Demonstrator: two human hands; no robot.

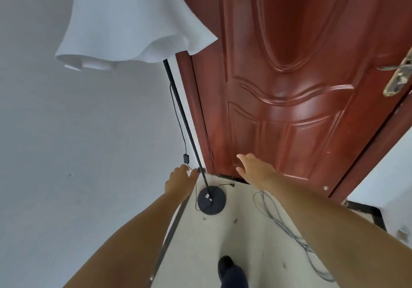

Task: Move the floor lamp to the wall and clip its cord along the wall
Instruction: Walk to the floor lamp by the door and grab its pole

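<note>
Your floor lamp (189,118) stands in the corner where the white wall (66,131) meets the red-brown door (289,87). Its round black base (211,199) sits on the pale floor (223,238) just in front of the door's bottom edge, and its white ruffled shade (133,24) hangs high against the wall. The thin black cord (178,118) runs down beside the pole to a small inline switch (186,158), then on toward the base.

Your left hand (180,179) reaches low at the wall, fingers pinched around the cord just below the switch, close beside the pole. Your right hand (254,168) hovers open, fingers spread, in front of the lower door panel, holding nothing. A loose grey cable (287,227) lies coiled on the floor under your right forearm, and a dark shoe (227,267) shows near the bottom edge.
</note>
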